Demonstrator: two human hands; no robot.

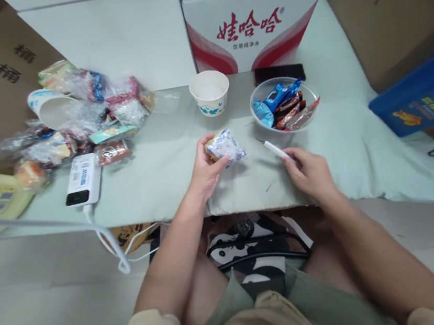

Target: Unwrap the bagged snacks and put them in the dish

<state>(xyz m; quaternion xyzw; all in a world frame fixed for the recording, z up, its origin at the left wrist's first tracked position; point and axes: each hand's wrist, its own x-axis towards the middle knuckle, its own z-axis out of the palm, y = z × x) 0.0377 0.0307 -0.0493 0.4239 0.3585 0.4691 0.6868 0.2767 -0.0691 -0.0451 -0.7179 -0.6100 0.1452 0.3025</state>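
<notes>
My left hand (208, 164) grips a small snack packet (225, 146) in a crinkled clear wrapper with blue and yellow print, held just above the cloth. In my right hand (310, 171) is a slim white-handled knife (276, 150), its thin dark tip pointing up and left towards the packet without touching it. Beyond the packet stands an upright white paper cup (210, 96) with a blue leaf pattern. A clear plastic bowl (255, 109) beyond the knife holds several blue and brown wrapped snacks (287, 102).
At left lie a heap of wrapped snacks (110, 104), a tipped paper cup (50, 110) and a white power bank (84, 178) with a cable. Cartons (252, 31) line the back. A black phone (279, 73) lies behind the bowl. A blue package (419, 101) is at right.
</notes>
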